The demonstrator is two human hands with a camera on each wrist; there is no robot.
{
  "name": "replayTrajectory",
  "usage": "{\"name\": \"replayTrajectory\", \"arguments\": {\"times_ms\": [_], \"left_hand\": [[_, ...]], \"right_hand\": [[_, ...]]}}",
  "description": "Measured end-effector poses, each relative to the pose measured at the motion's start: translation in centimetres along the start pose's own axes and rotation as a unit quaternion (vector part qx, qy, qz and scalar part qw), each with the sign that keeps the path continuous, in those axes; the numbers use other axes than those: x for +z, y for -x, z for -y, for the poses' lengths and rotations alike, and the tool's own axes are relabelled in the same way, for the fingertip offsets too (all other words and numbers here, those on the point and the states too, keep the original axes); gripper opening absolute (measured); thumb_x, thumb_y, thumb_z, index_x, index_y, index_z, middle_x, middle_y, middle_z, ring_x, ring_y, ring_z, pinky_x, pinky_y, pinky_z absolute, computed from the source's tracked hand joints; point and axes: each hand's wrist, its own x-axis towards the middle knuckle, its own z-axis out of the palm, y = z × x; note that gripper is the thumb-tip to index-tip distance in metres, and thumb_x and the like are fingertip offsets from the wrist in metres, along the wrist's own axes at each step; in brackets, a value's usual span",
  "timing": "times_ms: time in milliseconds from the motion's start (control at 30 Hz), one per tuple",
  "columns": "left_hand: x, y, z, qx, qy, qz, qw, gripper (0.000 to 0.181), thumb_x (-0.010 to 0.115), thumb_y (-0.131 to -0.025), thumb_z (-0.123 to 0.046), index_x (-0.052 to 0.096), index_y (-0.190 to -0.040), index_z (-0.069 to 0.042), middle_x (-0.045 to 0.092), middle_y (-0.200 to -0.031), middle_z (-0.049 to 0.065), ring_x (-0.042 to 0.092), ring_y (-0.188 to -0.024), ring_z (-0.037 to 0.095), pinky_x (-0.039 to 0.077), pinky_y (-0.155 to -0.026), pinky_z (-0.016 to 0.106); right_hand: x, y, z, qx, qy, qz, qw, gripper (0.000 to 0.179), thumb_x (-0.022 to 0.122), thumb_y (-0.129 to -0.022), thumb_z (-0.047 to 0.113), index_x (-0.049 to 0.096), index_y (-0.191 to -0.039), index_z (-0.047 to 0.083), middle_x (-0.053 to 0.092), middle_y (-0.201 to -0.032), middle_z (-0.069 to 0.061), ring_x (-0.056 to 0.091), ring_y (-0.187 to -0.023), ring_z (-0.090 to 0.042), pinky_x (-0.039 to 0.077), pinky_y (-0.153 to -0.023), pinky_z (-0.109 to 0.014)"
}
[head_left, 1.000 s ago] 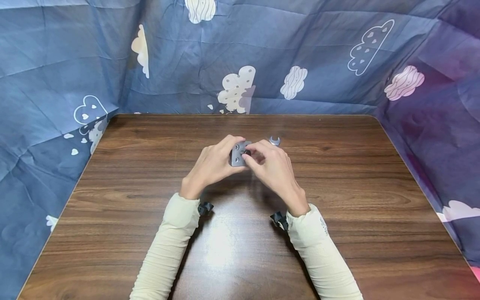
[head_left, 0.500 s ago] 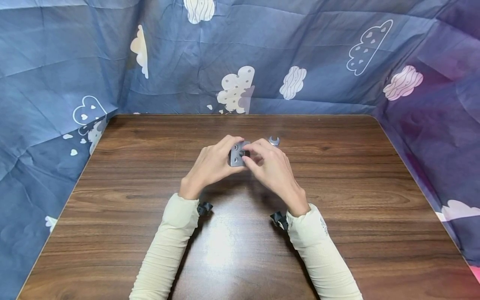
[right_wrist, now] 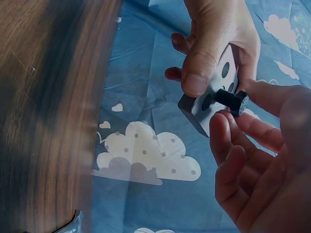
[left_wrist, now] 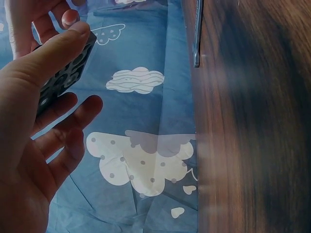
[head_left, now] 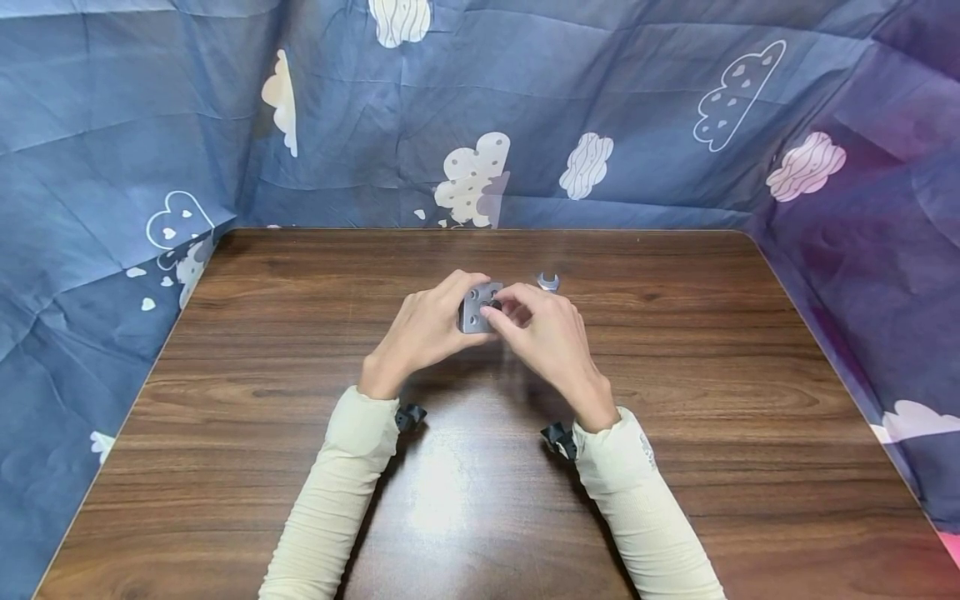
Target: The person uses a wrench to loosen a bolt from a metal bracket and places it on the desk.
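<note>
"Where's the drilled block (head_left: pixel 470 308)?"
"Up over the desk (head_left: pixel 225 400), left hand (head_left: pixel 429 327) gripping it between thumb and bent fingers."
"Right hand (head_left: pixel 547 329)?"
"Fingers nearly together, pinching the black bolt (right_wrist: pixel 228 99) by its head, shank at the block's face."
"Handling?"
"Looks metal: stiff, heavyish, maybe slick, hardly fragile. Take block edges, bolt head."
</note>
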Motion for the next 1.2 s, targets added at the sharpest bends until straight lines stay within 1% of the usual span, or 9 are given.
{"name": "replayTrajectory", "arguments": {"times_ms": [133,300,533,767,900,1000,1133,1200], "left_hand": [[0.03,-0.04,0.05,0.001,-0.001,0.001,1.0,0.065,0.083,-0.076,-0.046,0.057,-0.128,-0.016,0.062,-0.109,-0.002,0.061,-0.071,0.014,0.051,-0.056,0.034],[0.0,-0.05,0.1,0.006,0.0,-0.002,1.0,0.065,0.084,-0.076,-0.043,0.057,-0.128,-0.016,0.062,-0.109,-0.001,0.061,-0.072,0.014,0.051,-0.056,0.033],[-0.1,-0.05,0.16,0.005,-0.003,-0.001,1.0,0.065,0.083,-0.076,-0.044,0.057,-0.129,-0.016,0.062,-0.11,-0.001,0.06,-0.072,0.014,0.05,-0.056,0.033],[-0.11,-0.01,0.22,0.002,-0.006,0.002,1.0,0.066,0.082,-0.077,-0.046,0.056,-0.129,-0.016,0.062,-0.109,-0.002,0.059,-0.072,0.013,0.05,-0.056,0.032],[-0.08,0.01,0.23,0.003,-0.006,0.0,1.0,0.066,0.082,-0.076,-0.046,0.056,-0.129,-0.016,0.062,-0.109,-0.001,0.059,-0.071,0.013,0.049,-0.055,0.032],[-0.05,0.02,0.18,0.003,-0.003,-0.002,1.0,0.066,0.083,-0.076,-0.046,0.057,-0.128,-0.015,0.062,-0.106,-0.001,0.059,-0.07,0.013,0.049,-0.055,0.032],[0.02,0.04,0.08,0.004,-0.001,-0.003,1.0,0.065,0.083,-0.076,-0.046,0.057,-0.127,-0.016,0.062,-0.105,-0.002,0.059,-0.071,0.012,0.05,-0.056,0.032],[0.02,0.06,0.05,0.004,-0.003,-0.002,1.0,0.065,0.082,-0.076,-0.047,0.057,-0.128,-0.016,0.062,-0.107,-0.002,0.06,-0.071,0.013,0.05,-0.057,0.033]], "right_hand": [[0.08,-0.01,-0.12,-0.016,0.0,-0.002,0.9999,0.021,0.073,-0.089,0.031,0.074,-0.1,0.012,0.072,-0.085,0.0,0.067,-0.07,-0.013,0.052,-0.061,-0.033],[0.09,-0.02,-0.23,-0.038,-0.001,-0.001,0.9993,0.02,0.074,-0.089,0.026,0.074,-0.102,0.011,0.069,-0.085,0.0,0.065,-0.071,-0.014,0.052,-0.062,-0.033],[0.0,0.01,-0.23,-0.053,0.003,-0.001,0.9986,0.021,0.075,-0.088,0.022,0.074,-0.106,0.012,0.068,-0.09,0.001,0.065,-0.073,-0.013,0.051,-0.064,-0.032],[0.03,0.09,-0.29,-0.064,0.003,0.003,0.9979,0.023,0.075,-0.087,0.019,0.073,-0.108,0.012,0.067,-0.091,-0.001,0.065,-0.074,-0.013,0.052,-0.064,-0.033],[0.01,0.07,-0.27,-0.056,-0.003,0.002,0.9984,0.03,0.076,-0.087,0.025,0.071,-0.114,0.012,0.067,-0.094,-0.001,0.065,-0.075,-0.013,0.051,-0.065,-0.034],[-0.06,0.05,-0.2,-0.037,-0.001,-0.003,0.9993,0.034,0.075,-0.088,0.03,0.07,-0.116,0.012,0.067,-0.096,0.0,0.063,-0.075,-0.013,0.05,-0.065,-0.034],[-0.15,0.05,-0.11,-0.01,0.007,-0.004,0.9999,0.029,0.073,-0.089,0.035,0.072,-0.109,0.013,0.069,-0.09,0.002,0.063,-0.073,-0.012,0.05,-0.062,-0.034],[-0.15,0.06,-0.12,-0.003,0.009,0.001,1.0,0.026,0.072,-0.09,0.035,0.073,-0.104,0.014,0.071,-0.086,0.002,0.065,-0.072,-0.012,0.05,-0.061,-0.034]]}}
